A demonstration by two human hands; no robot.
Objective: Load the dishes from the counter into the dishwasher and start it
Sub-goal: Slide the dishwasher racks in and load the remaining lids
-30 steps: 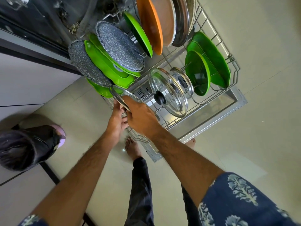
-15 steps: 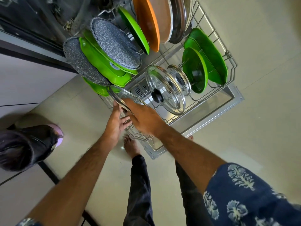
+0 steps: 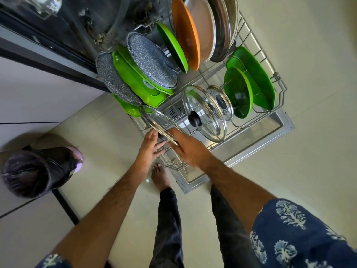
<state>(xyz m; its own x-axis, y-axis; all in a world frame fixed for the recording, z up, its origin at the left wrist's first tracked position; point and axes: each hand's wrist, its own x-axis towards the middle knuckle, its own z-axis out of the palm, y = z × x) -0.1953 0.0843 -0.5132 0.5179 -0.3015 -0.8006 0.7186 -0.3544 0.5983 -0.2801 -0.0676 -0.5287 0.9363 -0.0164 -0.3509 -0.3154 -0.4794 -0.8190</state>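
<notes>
Pale floor tiles surround the pulled-out dishwasher rack [image 3: 278,78]. At its near corner, both hands steady a glass lid [image 3: 160,122] on edge between tines: the left hand [image 3: 152,146] touches it with loosely extended fingers, while the right hand [image 3: 185,147] rests against its rim. At one o'clock stand two more lids [image 3: 204,113], then green plates [image 3: 249,80].
</notes>
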